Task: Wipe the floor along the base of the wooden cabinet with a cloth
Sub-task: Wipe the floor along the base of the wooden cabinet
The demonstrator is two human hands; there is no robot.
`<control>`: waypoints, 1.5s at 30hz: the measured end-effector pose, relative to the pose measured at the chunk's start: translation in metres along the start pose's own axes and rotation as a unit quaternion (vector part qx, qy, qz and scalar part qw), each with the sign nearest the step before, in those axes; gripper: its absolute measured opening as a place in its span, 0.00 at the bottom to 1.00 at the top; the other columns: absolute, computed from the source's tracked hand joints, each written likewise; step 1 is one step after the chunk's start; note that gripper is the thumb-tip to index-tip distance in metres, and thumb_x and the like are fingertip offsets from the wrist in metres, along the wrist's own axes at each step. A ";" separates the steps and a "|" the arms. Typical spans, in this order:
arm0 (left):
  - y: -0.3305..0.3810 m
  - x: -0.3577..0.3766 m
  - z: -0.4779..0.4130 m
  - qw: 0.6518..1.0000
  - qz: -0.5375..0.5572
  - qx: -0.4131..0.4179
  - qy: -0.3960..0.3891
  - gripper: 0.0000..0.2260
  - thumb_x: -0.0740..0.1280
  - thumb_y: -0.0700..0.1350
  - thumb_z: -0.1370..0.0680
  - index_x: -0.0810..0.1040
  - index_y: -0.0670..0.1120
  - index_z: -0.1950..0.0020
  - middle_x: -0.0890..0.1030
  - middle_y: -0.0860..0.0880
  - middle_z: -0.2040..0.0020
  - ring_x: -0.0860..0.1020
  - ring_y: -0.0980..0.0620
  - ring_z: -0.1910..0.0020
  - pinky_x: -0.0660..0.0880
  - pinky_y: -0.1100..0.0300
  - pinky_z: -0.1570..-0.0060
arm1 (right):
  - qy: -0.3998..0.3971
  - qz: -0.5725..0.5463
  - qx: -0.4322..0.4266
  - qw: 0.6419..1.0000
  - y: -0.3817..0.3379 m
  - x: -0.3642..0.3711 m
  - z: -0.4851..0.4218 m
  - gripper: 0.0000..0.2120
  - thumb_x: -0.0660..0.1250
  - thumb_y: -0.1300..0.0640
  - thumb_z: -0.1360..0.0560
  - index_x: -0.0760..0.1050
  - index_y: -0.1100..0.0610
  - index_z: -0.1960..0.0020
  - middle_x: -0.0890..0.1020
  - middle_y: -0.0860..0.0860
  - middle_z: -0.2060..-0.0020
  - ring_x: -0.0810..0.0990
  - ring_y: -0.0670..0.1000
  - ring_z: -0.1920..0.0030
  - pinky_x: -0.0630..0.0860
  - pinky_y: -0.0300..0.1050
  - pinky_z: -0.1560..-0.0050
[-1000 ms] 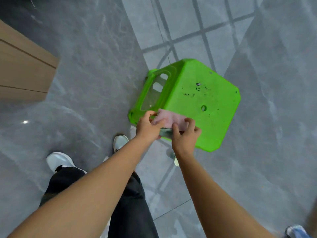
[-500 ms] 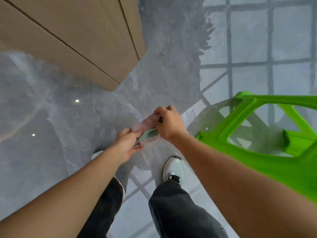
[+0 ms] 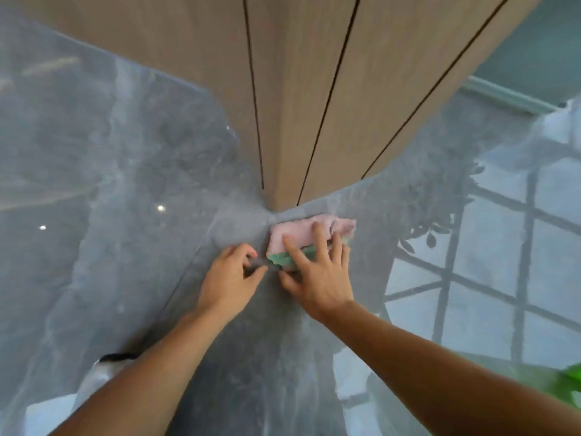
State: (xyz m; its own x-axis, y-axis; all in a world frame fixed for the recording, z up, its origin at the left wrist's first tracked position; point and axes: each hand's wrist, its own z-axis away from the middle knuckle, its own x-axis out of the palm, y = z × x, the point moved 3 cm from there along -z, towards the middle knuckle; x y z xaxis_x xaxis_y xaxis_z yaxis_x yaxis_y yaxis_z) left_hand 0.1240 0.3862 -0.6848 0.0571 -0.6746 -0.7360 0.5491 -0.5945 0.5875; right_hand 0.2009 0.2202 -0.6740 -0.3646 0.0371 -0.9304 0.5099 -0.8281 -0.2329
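A folded pink cloth (image 3: 295,234) with a green edge lies flat on the grey floor, right against the base corner of the wooden cabinet (image 3: 314,89). My right hand (image 3: 317,275) presses down on it with fingers spread across the top. My left hand (image 3: 232,278) rests just left of the cloth, fingers curled near its green corner; whether it pinches the cloth I cannot tell.
The glossy grey marble floor (image 3: 125,184) spreads left and below, reflecting a window grid at the right. A green stool (image 3: 569,385) shows at the lower right edge. A white shoe (image 3: 103,369) sits under my left forearm.
I have bent down towards the cabinet corner. The cloth, held up between both hands before, now lies on the floor under my right hand. The green stool has slid nearly out of view.
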 end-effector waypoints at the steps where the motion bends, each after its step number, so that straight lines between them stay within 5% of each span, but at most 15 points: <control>1: -0.007 -0.005 0.008 0.997 -0.069 0.024 0.024 0.14 0.71 0.56 0.31 0.76 0.53 0.48 0.77 0.51 0.50 0.78 0.46 0.53 0.79 0.48 0.52 | -0.015 0.015 -0.007 1.000 -0.004 -0.001 -0.003 0.30 0.58 0.35 0.28 0.57 0.36 0.27 0.51 0.62 0.23 0.49 0.75 0.28 0.53 0.72 0.31; 5: -0.028 -0.019 0.042 0.975 -0.208 -0.042 0.058 0.30 0.69 0.62 0.30 0.72 0.49 0.32 0.69 0.40 0.30 0.69 0.34 0.38 0.70 0.41 0.41 | -0.091 0.059 -0.068 0.992 -0.005 -0.015 -0.015 0.28 0.56 0.35 0.25 0.54 0.33 0.27 0.46 0.58 0.22 0.47 0.74 0.27 0.52 0.72 0.30; 11: -0.041 -0.020 0.039 0.966 -0.253 -0.043 0.014 0.36 0.60 0.69 0.29 0.61 0.57 0.23 0.52 0.44 0.20 0.59 0.34 0.27 0.64 0.38 0.34 | -0.089 0.090 -0.143 0.982 0.049 -0.031 -0.032 0.25 0.52 0.36 0.22 0.52 0.32 0.26 0.45 0.51 0.21 0.45 0.66 0.23 0.56 0.65 0.27; 15: -0.059 -0.034 0.025 0.966 -0.183 -0.184 0.015 0.45 0.55 0.76 0.33 0.47 0.60 0.21 0.41 0.43 0.19 0.45 0.30 0.23 0.52 0.32 0.29 | -0.041 0.051 0.079 0.995 0.116 -0.045 -0.048 0.26 0.51 0.38 0.21 0.49 0.36 0.24 0.44 0.51 0.21 0.46 0.62 0.23 0.53 0.64 0.26; 18: -0.085 -0.028 0.026 0.959 -0.174 -0.226 0.001 0.50 0.44 0.82 0.39 0.32 0.62 0.23 0.32 0.46 0.20 0.36 0.31 0.23 0.46 0.28 0.29 | 0.006 0.018 0.251 0.968 0.116 -0.046 -0.048 0.31 0.49 0.34 0.23 0.50 0.42 0.23 0.45 0.57 0.21 0.47 0.66 0.24 0.48 0.65 0.26; 21: -0.084 -0.014 0.033 0.962 -0.173 -0.200 0.064 0.47 0.44 0.80 0.35 0.40 0.60 0.21 0.41 0.43 0.18 0.40 0.30 0.22 0.45 0.25 0.30 | 0.019 -0.042 0.302 0.952 0.059 -0.026 -0.041 0.36 0.50 0.32 0.25 0.47 0.46 0.22 0.43 0.63 0.22 0.41 0.71 0.25 0.42 0.68 0.26; 25: -0.082 -0.005 0.033 0.958 -0.172 -0.180 0.143 0.39 0.50 0.72 0.28 0.53 0.57 0.20 0.51 0.41 0.19 0.46 0.30 0.22 0.47 0.23 0.32 | 0.007 -0.004 0.038 0.999 -0.030 0.013 -0.013 0.36 0.49 0.31 0.26 0.53 0.46 0.23 0.44 0.63 0.22 0.38 0.71 0.25 0.42 0.68 0.27; 31: -0.076 -0.009 0.037 0.954 -0.176 -0.186 0.153 0.38 0.50 0.71 0.27 0.51 0.56 0.20 0.49 0.42 0.18 0.45 0.30 0.21 0.46 0.24 0.30 | -0.084 0.127 -0.178 0.972 0.017 -0.003 -0.015 0.30 0.46 0.34 0.22 0.43 0.38 0.23 0.41 0.53 0.21 0.41 0.63 0.23 0.45 0.66 0.26; 38: -0.085 -0.003 0.033 0.953 -0.175 -0.177 0.172 0.38 0.50 0.71 0.27 0.53 0.57 0.20 0.51 0.41 0.19 0.46 0.30 0.22 0.46 0.24 0.31 | -0.149 0.142 0.073 0.976 0.157 -0.066 -0.064 0.33 0.48 0.33 0.23 0.40 0.38 0.24 0.38 0.49 0.21 0.41 0.56 0.22 0.45 0.67 0.25; 41: -0.089 -0.002 0.033 0.950 -0.188 -0.173 0.182 0.38 0.49 0.72 0.27 0.52 0.57 0.20 0.52 0.41 0.19 0.47 0.30 0.22 0.46 0.24 0.31 | -0.165 0.128 0.113 0.971 0.134 -0.068 -0.070 0.41 0.51 0.27 0.29 0.41 0.43 0.23 0.37 0.55 0.22 0.41 0.62 0.23 0.47 0.67 0.26; 45: -0.086 -0.003 0.033 0.950 -0.185 -0.176 0.181 0.38 0.49 0.71 0.27 0.52 0.58 0.20 0.51 0.42 0.19 0.46 0.31 0.22 0.45 0.26 0.30 | -0.267 0.065 0.165 0.947 0.054 -0.042 -0.060 0.50 0.47 0.19 0.37 0.32 0.40 0.25 0.25 0.57 0.27 0.26 0.68 0.28 0.34 0.69 0.30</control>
State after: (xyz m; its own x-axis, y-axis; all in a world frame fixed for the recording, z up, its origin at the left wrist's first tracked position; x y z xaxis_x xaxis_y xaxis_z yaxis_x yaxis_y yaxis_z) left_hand 0.0487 0.4251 -0.7216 0.0533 -0.2158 -0.9750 0.8289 -0.5348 0.1637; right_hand 0.2906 0.2073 -0.6642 -0.7027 -0.2915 -0.6491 0.3376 -0.9396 0.0565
